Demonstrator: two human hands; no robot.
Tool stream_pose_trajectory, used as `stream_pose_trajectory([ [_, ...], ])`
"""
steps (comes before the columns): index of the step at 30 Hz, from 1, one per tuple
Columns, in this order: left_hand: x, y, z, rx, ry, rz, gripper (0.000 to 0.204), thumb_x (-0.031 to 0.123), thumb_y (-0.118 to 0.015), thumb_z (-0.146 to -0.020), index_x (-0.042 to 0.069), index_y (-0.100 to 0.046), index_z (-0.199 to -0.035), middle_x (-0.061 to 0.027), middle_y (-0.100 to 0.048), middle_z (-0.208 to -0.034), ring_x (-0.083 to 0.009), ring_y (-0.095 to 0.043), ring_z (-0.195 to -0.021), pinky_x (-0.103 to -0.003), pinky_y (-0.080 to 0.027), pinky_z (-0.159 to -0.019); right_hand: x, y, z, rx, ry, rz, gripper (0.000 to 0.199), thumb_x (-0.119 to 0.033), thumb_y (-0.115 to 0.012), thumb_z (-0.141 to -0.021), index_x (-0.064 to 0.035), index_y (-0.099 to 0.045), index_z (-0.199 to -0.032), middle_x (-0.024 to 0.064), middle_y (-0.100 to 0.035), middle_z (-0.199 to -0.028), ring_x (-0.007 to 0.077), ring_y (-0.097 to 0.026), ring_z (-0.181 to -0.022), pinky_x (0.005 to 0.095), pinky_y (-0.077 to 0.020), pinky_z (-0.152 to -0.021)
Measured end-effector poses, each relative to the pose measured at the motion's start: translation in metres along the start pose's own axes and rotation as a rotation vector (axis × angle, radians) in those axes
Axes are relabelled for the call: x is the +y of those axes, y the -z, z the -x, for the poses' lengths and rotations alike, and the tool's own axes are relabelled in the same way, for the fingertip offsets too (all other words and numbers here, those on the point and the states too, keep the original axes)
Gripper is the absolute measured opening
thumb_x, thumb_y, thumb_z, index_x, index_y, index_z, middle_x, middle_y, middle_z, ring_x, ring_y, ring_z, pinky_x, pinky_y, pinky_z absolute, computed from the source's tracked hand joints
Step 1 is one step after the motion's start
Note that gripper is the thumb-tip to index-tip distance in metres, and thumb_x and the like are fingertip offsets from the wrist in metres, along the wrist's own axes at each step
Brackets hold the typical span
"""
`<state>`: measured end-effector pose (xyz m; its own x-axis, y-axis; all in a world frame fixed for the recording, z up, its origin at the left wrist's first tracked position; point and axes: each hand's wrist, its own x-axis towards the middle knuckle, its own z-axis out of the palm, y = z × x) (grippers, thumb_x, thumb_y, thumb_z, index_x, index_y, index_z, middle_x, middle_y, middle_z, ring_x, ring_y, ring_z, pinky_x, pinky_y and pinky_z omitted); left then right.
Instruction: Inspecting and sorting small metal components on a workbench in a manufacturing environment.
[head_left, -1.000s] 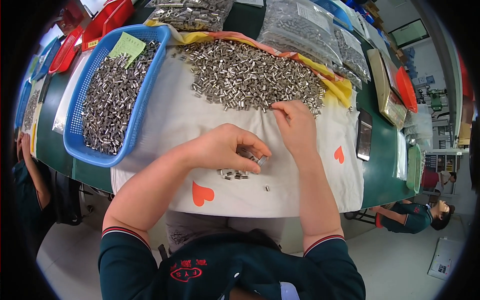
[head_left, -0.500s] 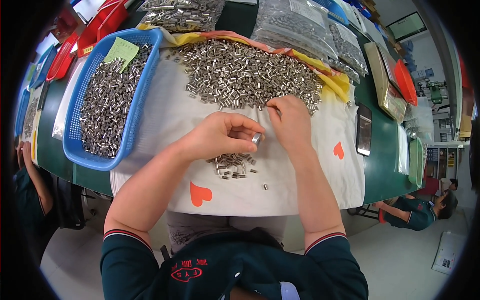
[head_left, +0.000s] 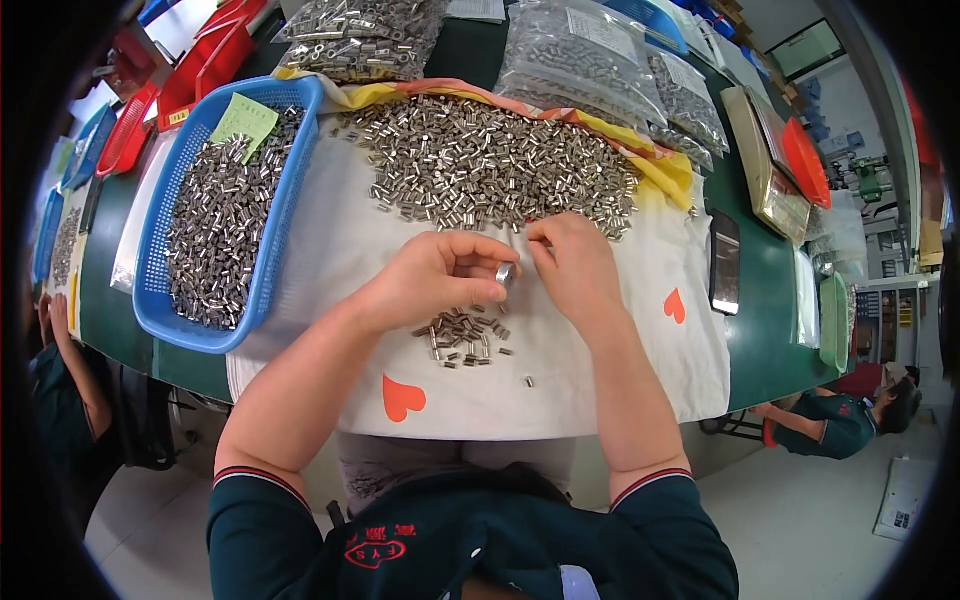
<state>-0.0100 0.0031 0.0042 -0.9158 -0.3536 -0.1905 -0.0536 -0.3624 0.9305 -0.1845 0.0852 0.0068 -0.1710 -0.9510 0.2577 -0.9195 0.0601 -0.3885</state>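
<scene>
My left hand [head_left: 445,272] is closed, pinching a short silvery metal ring [head_left: 505,273] between thumb and fingers above the white cloth [head_left: 310,250]. My right hand [head_left: 573,258] has its thumb and index finger drawn together at the near edge of a big heap of small metal cylinders [head_left: 490,165]; whatever lies between those fingertips is too small to make out. Below my left hand sits a smaller pile of the same cylinders [head_left: 465,340], partly covered by the hand. One single cylinder [head_left: 529,381] lies apart, nearer to me.
At the left stands a blue basket [head_left: 145,290] full of cylinders, with a green note [head_left: 245,122] on top. Clear bags of metal parts [head_left: 580,65] line the back. A phone [head_left: 725,262] and an orange-red tray [head_left: 806,160] are at the right. Other people sit at both sides.
The view has shifted slightly. My right hand has drawn back a little from the heap's edge, toward me. My left hand still holds the ring in nearly the same place.
</scene>
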Motion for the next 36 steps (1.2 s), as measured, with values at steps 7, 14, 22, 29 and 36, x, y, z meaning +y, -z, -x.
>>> stream_pose_trajectory([
  [7, -0.002, 0.002, -0.004, 0.162, -0.069, 0.081, 0.036, -0.004, -0.061, -0.074, -0.001, -0.052, -0.109, -0.0040, -0.059, -0.096, -0.0087, -0.056, -0.085, -0.022, -0.046, -0.076, -0.012, 0.018, 0.011, -0.093, -0.109, -0.901, 0.008, 0.000, -0.059, -0.073, -0.0013, -0.060, -0.081, 0.0041, -0.060, -0.078, 0.0108, -0.054, -0.068, 0.0224, -0.0436, -0.062],
  [14, -0.003, 0.001, -0.004, 0.162, -0.056, 0.025, 0.036, -0.004, -0.062, -0.074, -0.002, -0.054, -0.109, -0.0039, -0.060, -0.093, -0.0079, -0.056, -0.083, -0.021, -0.046, -0.075, -0.024, 0.018, 0.012, -0.074, -0.094, -0.667, 0.009, 0.002, -0.060, -0.071, -0.0011, -0.060, -0.079, 0.0045, -0.060, -0.079, 0.0116, -0.055, -0.071, 0.0237, -0.0430, -0.062],
  [22, -0.004, -0.002, -0.005, 0.224, -0.059, -0.074, 0.034, -0.002, -0.063, -0.074, -0.002, -0.055, -0.107, -0.0032, -0.060, -0.090, -0.0066, -0.055, -0.079, -0.019, -0.046, -0.070, -0.024, 0.016, 0.012, 0.057, 0.053, -0.420, 0.008, -0.004, -0.062, -0.069, -0.0013, -0.058, -0.076, 0.0058, -0.059, -0.071, 0.0164, -0.056, -0.064, 0.0270, -0.0443, -0.058],
  [29, -0.004, -0.003, -0.003, 0.133, -0.029, -0.006, 0.033, 0.002, -0.064, -0.074, 0.001, -0.057, -0.106, -0.0029, -0.060, -0.090, -0.0063, -0.056, -0.078, -0.020, -0.047, -0.069, -0.014, 0.021, 0.008, -0.255, -0.272, -0.805, 0.007, -0.003, -0.061, -0.073, -0.0015, -0.058, -0.080, -0.0007, -0.057, -0.071, 0.0055, -0.050, -0.064, 0.0199, -0.0407, -0.059],
  [36, -0.003, -0.020, 0.000, -0.061, -0.379, -0.788, 0.030, 0.012, -0.069, -0.065, 0.008, -0.062, -0.094, -0.0087, -0.061, -0.079, -0.0211, -0.058, -0.067, -0.029, -0.046, -0.062, 0.011, 0.015, 0.001, -0.021, -0.403, -0.980, 0.006, -0.008, -0.058, -0.079, -0.0022, -0.058, -0.082, -0.0016, -0.056, -0.072, 0.0048, -0.048, -0.064, 0.0187, -0.0398, -0.058],
])
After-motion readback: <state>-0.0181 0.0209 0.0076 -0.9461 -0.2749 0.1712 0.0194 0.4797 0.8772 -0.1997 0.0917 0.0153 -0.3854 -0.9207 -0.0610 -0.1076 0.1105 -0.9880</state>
